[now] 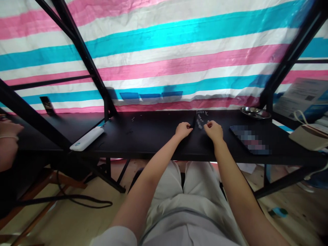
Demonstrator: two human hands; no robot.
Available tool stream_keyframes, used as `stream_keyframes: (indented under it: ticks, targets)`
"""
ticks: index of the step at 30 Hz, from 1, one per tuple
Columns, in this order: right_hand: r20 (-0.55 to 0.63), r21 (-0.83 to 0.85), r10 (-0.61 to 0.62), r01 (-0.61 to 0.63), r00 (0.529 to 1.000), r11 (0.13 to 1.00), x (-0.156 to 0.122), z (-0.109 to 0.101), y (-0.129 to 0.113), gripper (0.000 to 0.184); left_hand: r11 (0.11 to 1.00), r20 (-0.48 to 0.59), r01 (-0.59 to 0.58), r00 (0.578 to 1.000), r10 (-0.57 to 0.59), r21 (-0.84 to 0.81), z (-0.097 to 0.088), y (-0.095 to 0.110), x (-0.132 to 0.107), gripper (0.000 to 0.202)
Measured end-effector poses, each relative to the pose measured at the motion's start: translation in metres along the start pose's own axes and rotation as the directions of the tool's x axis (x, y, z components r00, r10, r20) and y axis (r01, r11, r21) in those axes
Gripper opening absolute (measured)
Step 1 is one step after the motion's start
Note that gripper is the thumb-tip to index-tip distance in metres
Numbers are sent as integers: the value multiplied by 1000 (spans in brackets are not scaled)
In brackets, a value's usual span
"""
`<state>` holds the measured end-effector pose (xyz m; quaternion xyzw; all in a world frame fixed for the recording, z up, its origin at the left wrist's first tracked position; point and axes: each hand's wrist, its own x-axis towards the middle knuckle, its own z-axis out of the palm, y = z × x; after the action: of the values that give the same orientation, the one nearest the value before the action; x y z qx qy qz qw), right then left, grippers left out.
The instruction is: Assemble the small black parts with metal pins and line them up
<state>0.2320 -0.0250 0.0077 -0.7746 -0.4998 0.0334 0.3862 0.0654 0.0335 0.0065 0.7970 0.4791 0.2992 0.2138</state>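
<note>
My left hand (183, 130) rests on the black table, fingers closed in a pinch. A slim black stick-like piece (194, 120) extends from its fingertips; its kind is hard to tell against the dark top. My right hand (215, 131) is curled with thumb and fingers together, and whatever is between them is too small to make out. Between the two hands lies a row of small clear pieces (199, 122). Just behind them is a line of tiny pale pin-like bits (202, 112).
A metal dish (255, 112) stands at the back right, with a phone-shaped item (249, 140), partly blurred, nearer me. A white oblong device (87, 139) lies left by the black frame post (85, 56). Another person's hand (9, 131) shows at the far left. Striped sheeting (179, 68) hangs behind.
</note>
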Motion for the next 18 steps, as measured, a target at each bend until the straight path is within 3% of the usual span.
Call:
stream_keyframes:
  ticks: [5, 12, 18]
  targets:
    - [75, -58, -29, 33, 997, 998, -2, 1, 0, 18, 996, -12, 77, 997, -76, 36, 6, 11, -1, 16]
    - [143, -105, -58, 74, 988, 992, -2, 6, 1, 20, 997, -59, 73, 996, -71, 28, 9, 9, -5, 16]
    - [196, -160, -56, 88, 979, 983, 0, 9, 3, 23, 981, -70, 38, 997, -25, 192, 10, 10, -8, 17]
